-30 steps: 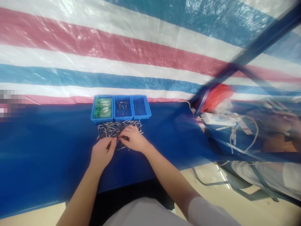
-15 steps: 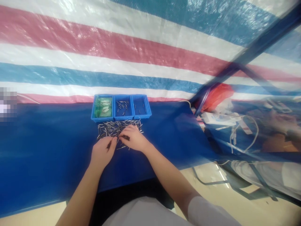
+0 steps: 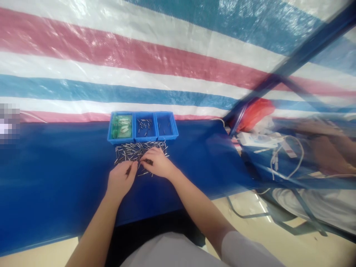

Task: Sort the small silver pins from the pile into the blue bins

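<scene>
A pile of thin metal pins [image 3: 129, 150] is spread on the blue table top in front of the bins. Over its near edge my left hand [image 3: 121, 178] is closed in a pinch of thumb and fingers. My right hand [image 3: 158, 161] also pinches, its fingertips almost meeting those of the left. Whatever lies between the fingertips is too small to make out. Part of the pile is hidden beneath my right hand, and a few loose pins show just under its fingers.
Behind the pile stand three joined blue bins: the left bin [image 3: 121, 141] holds green bags with pale pieces, the middle bin [image 3: 146, 139] several pins, the right bin [image 3: 168, 137] a few. Right are a metal frame post [image 3: 300, 52], red bag [image 3: 254, 115], white power strip [image 3: 258, 140] and cables.
My hands stay pinched together in nearly the same place over the pile. At the far right, a blurred arm-like shape has shifted.
</scene>
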Available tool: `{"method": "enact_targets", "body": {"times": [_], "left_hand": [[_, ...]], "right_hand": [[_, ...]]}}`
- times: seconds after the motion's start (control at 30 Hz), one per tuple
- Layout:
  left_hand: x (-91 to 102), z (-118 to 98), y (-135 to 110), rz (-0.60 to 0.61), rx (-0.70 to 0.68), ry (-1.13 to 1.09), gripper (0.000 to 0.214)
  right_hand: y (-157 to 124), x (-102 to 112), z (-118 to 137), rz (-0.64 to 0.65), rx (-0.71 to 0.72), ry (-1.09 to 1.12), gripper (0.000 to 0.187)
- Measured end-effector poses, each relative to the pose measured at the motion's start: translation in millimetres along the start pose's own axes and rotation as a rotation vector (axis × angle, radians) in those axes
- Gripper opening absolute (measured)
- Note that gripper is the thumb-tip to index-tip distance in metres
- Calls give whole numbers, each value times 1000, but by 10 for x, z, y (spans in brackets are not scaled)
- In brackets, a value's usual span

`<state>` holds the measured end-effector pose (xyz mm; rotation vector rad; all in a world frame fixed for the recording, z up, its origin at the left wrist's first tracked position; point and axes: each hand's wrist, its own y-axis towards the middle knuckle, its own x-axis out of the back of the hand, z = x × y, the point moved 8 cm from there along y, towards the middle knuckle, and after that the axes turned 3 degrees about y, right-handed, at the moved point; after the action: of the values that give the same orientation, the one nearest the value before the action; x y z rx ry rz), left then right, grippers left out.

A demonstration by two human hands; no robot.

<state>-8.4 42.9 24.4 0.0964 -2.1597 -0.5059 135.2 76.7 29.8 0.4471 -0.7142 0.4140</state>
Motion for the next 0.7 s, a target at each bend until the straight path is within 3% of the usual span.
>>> {"method": "enact_targets", "body": {"times": [0.7], "left_hand": [[-12,4,16,31,27,28,24]], "right_hand": [[0,-10,11,35,-11,-24,9]]}}
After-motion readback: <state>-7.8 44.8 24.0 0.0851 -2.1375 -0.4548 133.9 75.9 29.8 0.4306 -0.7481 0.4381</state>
